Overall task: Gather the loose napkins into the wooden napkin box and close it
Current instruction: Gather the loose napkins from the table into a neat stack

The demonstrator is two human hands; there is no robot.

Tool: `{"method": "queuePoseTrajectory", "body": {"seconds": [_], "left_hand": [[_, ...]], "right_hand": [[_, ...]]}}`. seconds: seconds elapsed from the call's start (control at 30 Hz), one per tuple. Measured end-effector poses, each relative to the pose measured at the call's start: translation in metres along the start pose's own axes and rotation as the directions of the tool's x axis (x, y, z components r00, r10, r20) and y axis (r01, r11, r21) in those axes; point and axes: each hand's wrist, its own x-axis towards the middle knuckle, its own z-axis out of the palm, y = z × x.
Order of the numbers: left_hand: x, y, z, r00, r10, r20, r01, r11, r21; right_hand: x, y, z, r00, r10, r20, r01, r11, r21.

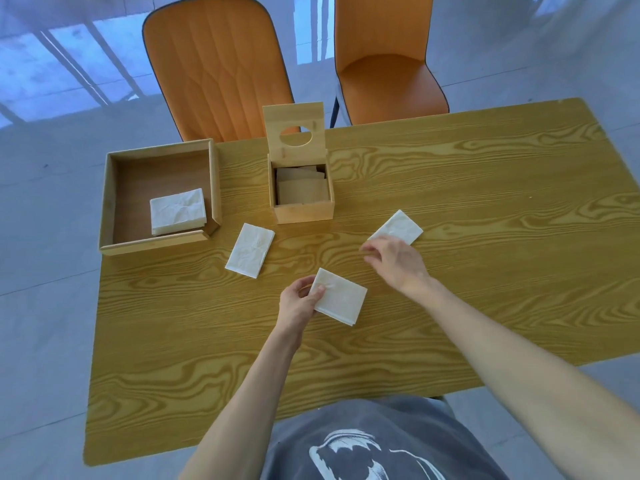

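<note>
The wooden napkin box (304,211) stands mid-table with its lid (294,131) tipped up at the back; napkins lie inside. My left hand (298,301) grips a folded white napkin (341,297) by its left edge, just above the table. My right hand (394,263) hovers with fingers apart, its far side over the near edge of a second napkin (401,226). A third loose napkin (250,250) lies left of the box.
A shallow wooden tray (110,202) at the table's left holds a stack of white napkins (178,211). Two orange chairs (218,67) stand beyond the far edge of the wood-grain table (485,271). The floor is pale tile.
</note>
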Motion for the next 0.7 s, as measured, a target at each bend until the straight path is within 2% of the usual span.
{"method": "queuePoseTrajectory", "body": {"seconds": [0.13, 0.23, 0.33, 0.53, 0.7], "left_hand": [[0.004, 0.006, 0.005, 1.000, -0.005, -0.027, 0.004, 1.000, -0.024], [0.005, 0.008, 0.009, 0.999, -0.012, -0.042, 0.010, 0.999, -0.047], [0.005, 0.008, 0.012, 0.999, -0.019, -0.049, 0.016, 0.998, -0.056], [0.003, 0.006, 0.008, 0.998, -0.038, -0.055, 0.034, 0.996, -0.080], [0.001, 0.004, 0.003, 0.997, -0.050, -0.055, 0.043, 0.992, -0.116]], "right_hand": [[0.033, 0.016, -0.035, 0.997, -0.049, 0.058, 0.061, 0.969, -0.240], [0.053, 0.019, -0.054, 0.979, -0.070, 0.190, 0.136, 0.923, -0.359], [0.065, 0.017, -0.062, 0.949, -0.024, 0.314, 0.188, 0.844, -0.502], [0.063, 0.016, -0.053, 0.947, -0.086, 0.308, 0.263, 0.759, -0.595], [0.054, 0.020, -0.052, 0.940, 0.001, 0.341, 0.186, 0.837, -0.515]]}}
